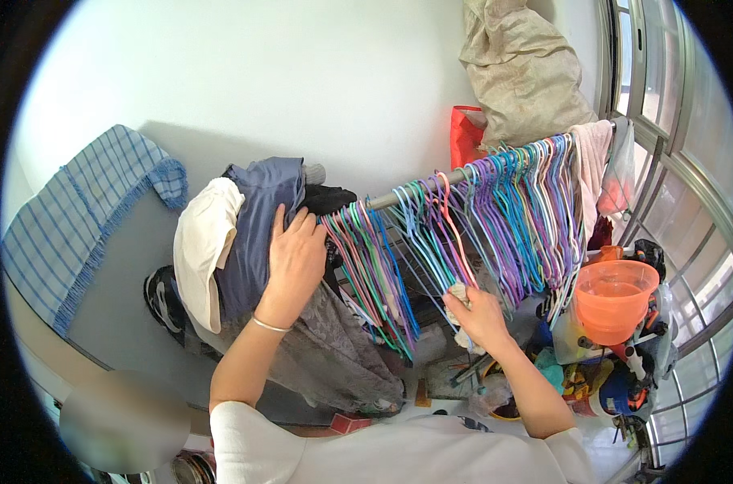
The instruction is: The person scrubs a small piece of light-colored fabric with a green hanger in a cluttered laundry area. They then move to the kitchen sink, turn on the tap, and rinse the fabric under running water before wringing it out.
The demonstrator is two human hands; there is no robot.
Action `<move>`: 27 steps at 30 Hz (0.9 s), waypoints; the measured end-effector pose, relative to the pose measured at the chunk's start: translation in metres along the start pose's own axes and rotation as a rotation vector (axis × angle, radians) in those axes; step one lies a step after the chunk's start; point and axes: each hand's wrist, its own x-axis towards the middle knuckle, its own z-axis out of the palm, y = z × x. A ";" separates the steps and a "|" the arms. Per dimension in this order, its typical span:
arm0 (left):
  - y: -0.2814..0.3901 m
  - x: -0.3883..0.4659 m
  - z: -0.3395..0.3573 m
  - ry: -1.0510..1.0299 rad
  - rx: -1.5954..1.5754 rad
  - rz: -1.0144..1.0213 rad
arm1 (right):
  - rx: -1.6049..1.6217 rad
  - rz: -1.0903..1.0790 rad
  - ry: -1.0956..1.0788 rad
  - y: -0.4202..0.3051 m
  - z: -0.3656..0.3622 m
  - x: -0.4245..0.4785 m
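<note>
Many coloured clothes hangers (511,224) hang along a metal rail (387,199) in front of me. My left hand (297,251) lies with spread fingers on the blue-grey garment (254,236) and dark clothing at the rail's left part, beside a cluster of pink, green and blue hangers (378,278). A cream cap (206,254) sits on the left side of these clothes. My right hand (478,317) grips a small pale cloth (459,296) at the lower part of a hanger in the middle group; its exact hold on the hanger is partly hidden.
An orange bucket (614,296) stands at the right among tools and bags. A large woven sack (524,78) and a red bag (466,136) are behind the rail. A checked blue cloth (94,212) drapes over a grey surface at left. Barred windows line the right.
</note>
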 end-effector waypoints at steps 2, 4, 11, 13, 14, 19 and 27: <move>-0.006 -0.002 0.006 0.068 -0.049 0.017 | -0.128 -0.107 0.113 -0.008 -0.001 0.000; -0.007 -0.001 0.002 0.032 -0.049 0.019 | -0.086 -0.130 0.050 -0.034 -0.004 0.000; -0.006 0.003 0.003 -0.016 -0.030 0.029 | -0.194 -0.185 -0.196 -0.064 0.033 0.030; -0.007 -0.002 0.006 -0.004 -0.023 0.034 | -0.291 -0.068 -0.290 -0.086 0.042 0.050; -0.006 -0.002 0.006 -0.015 -0.023 0.036 | -0.310 0.086 -0.387 -0.092 0.050 0.061; -0.008 -0.003 0.005 -0.016 -0.018 0.037 | -0.159 0.025 -0.199 -0.049 0.085 0.081; -0.010 -0.008 0.010 0.017 -0.057 0.073 | 0.088 0.138 -0.411 -0.033 0.023 0.090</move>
